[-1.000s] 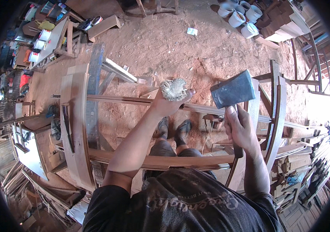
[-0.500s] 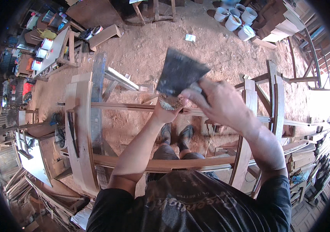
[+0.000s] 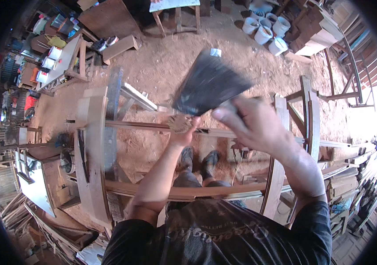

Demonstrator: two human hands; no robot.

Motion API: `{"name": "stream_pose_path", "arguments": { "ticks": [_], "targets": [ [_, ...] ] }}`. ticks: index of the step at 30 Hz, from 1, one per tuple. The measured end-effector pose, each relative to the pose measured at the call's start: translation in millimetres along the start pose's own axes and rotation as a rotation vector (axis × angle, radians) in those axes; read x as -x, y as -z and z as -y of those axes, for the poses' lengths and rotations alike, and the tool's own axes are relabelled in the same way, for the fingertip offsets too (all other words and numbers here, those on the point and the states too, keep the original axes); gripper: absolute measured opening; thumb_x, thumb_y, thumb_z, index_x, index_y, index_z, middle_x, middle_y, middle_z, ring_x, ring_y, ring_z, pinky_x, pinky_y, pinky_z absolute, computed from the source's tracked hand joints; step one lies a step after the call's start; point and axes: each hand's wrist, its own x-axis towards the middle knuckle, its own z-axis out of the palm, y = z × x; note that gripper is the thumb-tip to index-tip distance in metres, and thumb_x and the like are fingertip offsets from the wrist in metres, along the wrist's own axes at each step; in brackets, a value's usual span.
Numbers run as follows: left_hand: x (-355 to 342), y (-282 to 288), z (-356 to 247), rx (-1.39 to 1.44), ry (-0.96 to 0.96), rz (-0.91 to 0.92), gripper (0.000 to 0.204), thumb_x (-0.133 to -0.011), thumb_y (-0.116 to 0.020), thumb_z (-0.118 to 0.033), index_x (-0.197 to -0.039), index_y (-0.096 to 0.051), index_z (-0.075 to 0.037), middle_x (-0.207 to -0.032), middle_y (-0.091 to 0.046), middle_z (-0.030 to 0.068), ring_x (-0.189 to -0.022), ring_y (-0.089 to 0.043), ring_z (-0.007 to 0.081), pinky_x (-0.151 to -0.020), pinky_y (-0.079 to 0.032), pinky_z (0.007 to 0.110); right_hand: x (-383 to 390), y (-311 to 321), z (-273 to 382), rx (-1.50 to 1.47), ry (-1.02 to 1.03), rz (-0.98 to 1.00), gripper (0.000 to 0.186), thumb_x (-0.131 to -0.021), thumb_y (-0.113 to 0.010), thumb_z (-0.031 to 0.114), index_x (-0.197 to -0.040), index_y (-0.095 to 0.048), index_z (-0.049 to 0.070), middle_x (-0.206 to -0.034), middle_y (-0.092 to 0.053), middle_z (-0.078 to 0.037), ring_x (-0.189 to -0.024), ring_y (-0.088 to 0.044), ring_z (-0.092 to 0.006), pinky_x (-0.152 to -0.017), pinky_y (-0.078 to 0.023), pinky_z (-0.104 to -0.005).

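Observation:
My left hand (image 3: 182, 139) is wrapped round a piece with a pale, frayed, splintered top (image 3: 179, 123); the part below is hidden by my hand. My right hand (image 3: 252, 126) grips the handle of a large mallet whose dark block head (image 3: 210, 84), blurred by motion, sits just above the frayed top; whether they touch I cannot tell. Beneath my hands, long wooden strips (image 3: 135, 125) lie across side boards (image 3: 93, 159) of a trestle. A long dark tool (image 3: 81, 154) rests on the left board, and another wooden rail (image 3: 206, 191) runs across my legs.
A worktable (image 3: 60, 62) with containers stands at back left, a small table (image 3: 175, 5) at the top. White buckets (image 3: 265, 35) and stacked boards (image 3: 312, 31) are at back right. Piled timber (image 3: 356, 181) lies at right, more timber and a white panel (image 3: 36, 190) at left.
The mallet has swung leftward from my right side to above my left hand, then risen slightly off the frayed top. My left hand has moved slightly lower in the view.

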Motion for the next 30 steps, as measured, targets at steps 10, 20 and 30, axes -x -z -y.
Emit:
{"name": "stream_pose_path", "arguments": {
  "ticks": [10,20,30],
  "targets": [
    [0,-25,24,0.347,-0.106,-0.028,0.035,-0.091,-0.073,-0.016,-0.121,-0.062,-0.002,-0.121,-0.068,0.0062,-0.108,-0.066,0.0185,-0.095,-0.052,0.035,1,-39,-19,0.226,-0.138,0.104,0.049,-0.098,-0.061,0.047,-0.1,-0.063,-0.002,-0.071,-0.068,-0.021,-0.066,-0.07,-0.04,-0.06,-0.055,-0.0469],
    [4,-1,55,0.553,0.178,-0.042,0.017,-0.093,-0.072,-0.019,-0.102,-0.06,-0.01,-0.087,-0.063,0.0028,-0.077,-0.058,0.0126,-0.066,-0.045,0.03,23,-60,-42,-0.023,-0.254,0.07,0.056,-0.101,-0.053,0.051,-0.106,-0.06,-0.004,-0.074,-0.067,-0.023,-0.074,-0.07,-0.0441,-0.068,-0.054,-0.0497],
    [-16,0,0,0.375,0.285,0.045,0.02,-0.092,-0.074,-0.02,-0.089,-0.062,-0.004,-0.078,-0.062,0.0007,-0.074,-0.058,0.0114,-0.066,-0.047,0.032,87,-45,-65,-0.553,-0.672,-0.175,0.054,-0.105,-0.048,0.048,-0.109,-0.059,-0.005,-0.067,-0.053,-0.001,-0.065,-0.053,-0.0082,-0.061,-0.047,-0.0281]
  ]
}}
